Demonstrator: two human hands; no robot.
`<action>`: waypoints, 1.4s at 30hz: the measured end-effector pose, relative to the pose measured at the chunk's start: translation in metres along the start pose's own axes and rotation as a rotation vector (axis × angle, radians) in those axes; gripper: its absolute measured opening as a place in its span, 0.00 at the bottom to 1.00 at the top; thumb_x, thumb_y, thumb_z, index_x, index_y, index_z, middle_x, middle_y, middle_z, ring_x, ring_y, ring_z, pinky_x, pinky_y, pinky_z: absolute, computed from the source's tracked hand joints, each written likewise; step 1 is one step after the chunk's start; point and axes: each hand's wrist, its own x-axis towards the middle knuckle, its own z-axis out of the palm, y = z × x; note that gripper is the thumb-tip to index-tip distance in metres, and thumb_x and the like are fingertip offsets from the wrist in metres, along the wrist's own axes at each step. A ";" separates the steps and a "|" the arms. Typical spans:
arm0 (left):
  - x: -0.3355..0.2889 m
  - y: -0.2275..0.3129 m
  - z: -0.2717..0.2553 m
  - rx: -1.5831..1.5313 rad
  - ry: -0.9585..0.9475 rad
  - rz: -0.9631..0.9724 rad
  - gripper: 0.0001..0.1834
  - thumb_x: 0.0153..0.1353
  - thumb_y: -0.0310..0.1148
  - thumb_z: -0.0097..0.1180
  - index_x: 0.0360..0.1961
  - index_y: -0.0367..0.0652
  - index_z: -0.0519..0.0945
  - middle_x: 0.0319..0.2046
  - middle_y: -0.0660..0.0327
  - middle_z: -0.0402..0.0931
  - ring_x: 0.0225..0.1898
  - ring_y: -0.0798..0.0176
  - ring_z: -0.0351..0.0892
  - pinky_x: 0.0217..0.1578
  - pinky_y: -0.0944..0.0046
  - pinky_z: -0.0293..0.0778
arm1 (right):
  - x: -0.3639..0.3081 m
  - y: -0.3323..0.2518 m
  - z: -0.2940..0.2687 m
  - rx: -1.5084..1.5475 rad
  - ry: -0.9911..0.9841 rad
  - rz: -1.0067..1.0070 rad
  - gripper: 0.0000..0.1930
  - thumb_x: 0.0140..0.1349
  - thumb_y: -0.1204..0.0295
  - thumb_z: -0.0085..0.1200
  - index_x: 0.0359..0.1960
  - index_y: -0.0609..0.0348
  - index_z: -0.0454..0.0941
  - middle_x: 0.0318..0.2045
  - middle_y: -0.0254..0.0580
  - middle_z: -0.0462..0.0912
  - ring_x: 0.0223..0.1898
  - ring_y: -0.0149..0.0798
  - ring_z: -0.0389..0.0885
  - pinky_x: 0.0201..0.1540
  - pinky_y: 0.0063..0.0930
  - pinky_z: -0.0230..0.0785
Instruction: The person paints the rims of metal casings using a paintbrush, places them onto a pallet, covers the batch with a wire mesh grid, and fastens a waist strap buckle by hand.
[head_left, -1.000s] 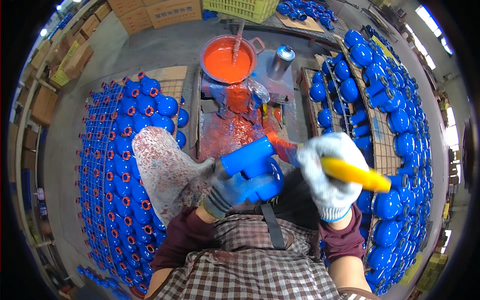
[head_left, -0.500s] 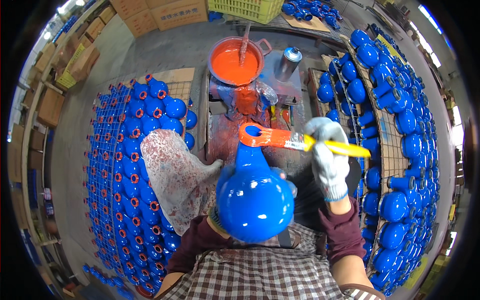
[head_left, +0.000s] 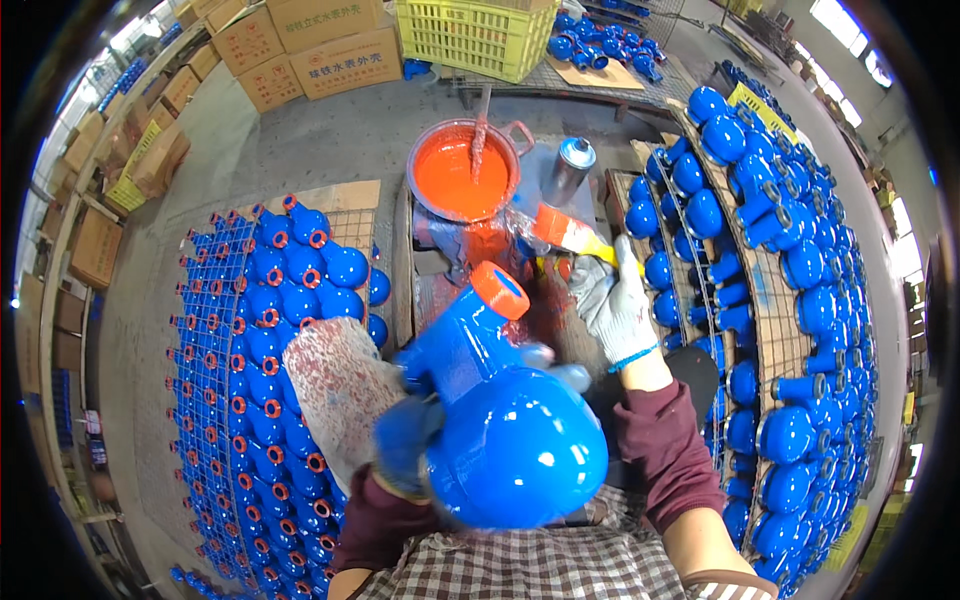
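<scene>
From my head, the fisheye camera looks down and ahead: my brown-and-white checked cloth garment [head_left: 540, 566] nearest at the bottom, my white-gloved right hand [head_left: 612, 308] close by, stacked brown cardboard boxes [head_left: 320, 45] far off at the top.

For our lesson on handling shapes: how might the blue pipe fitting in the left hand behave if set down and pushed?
The blue pipe fitting would probably roll or rock, given its bulbous end. Its glossy surface may feel slippery, and the shiny orange rim could smear.

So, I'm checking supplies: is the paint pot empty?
Not empty: orange paint spreads across the pot, with a stick resting in it. Its depth I cannot tell.
</scene>
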 end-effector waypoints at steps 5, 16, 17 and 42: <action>-0.015 0.024 -0.044 -0.177 0.061 0.196 0.49 0.56 0.69 0.47 0.67 0.42 0.57 0.63 0.45 0.61 0.61 0.42 0.62 0.56 0.39 0.64 | 0.033 0.031 0.005 -0.111 0.030 -0.111 0.14 0.67 0.59 0.51 0.45 0.56 0.73 0.23 0.35 0.76 0.19 0.27 0.71 0.23 0.21 0.66; 0.008 0.061 -0.070 -0.366 0.304 0.466 0.44 0.58 0.67 0.43 0.65 0.44 0.62 0.64 0.47 0.61 0.62 0.39 0.62 0.60 0.37 0.62 | 0.131 0.096 0.021 -0.940 -0.054 -0.412 0.12 0.65 0.69 0.53 0.47 0.62 0.77 0.23 0.34 0.81 0.19 0.24 0.75 0.23 0.18 0.69; 0.007 0.064 -0.074 -0.403 0.193 0.488 0.45 0.58 0.68 0.42 0.65 0.44 0.62 0.65 0.47 0.60 0.64 0.40 0.61 0.63 0.39 0.59 | 0.134 0.102 0.024 -0.922 -0.006 -0.442 0.13 0.64 0.69 0.54 0.46 0.62 0.77 0.24 0.35 0.81 0.19 0.24 0.76 0.24 0.17 0.69; 0.022 -0.023 -0.034 1.657 0.200 1.093 0.44 0.40 0.36 0.74 0.59 0.48 0.65 0.56 0.53 0.65 0.55 0.47 0.69 0.55 0.47 0.68 | -0.130 -0.014 0.045 -0.807 -0.184 -0.628 0.12 0.62 0.72 0.58 0.45 0.61 0.75 0.35 0.40 0.79 0.35 0.35 0.80 0.37 0.27 0.75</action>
